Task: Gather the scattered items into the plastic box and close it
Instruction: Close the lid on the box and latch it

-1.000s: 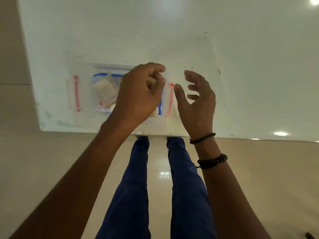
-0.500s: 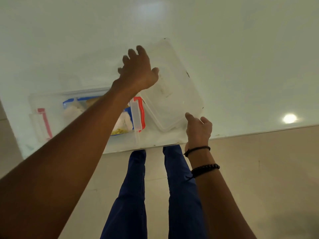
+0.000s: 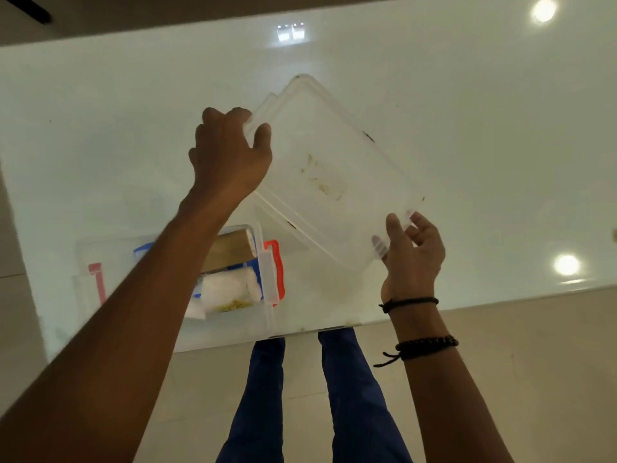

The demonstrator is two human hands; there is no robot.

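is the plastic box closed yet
No, open. Both hands, left hand and right hand, hold the lid beside the plastic box.

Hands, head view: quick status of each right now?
Left hand: closed on the far-left corner of the clear lid.
Right hand: closed on the lid's near-right corner.

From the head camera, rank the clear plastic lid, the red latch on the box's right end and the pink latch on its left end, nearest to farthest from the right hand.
1. Clear plastic lid, gripped by the right hand.
2. Red latch, to its left.
3. Pink latch, far left.
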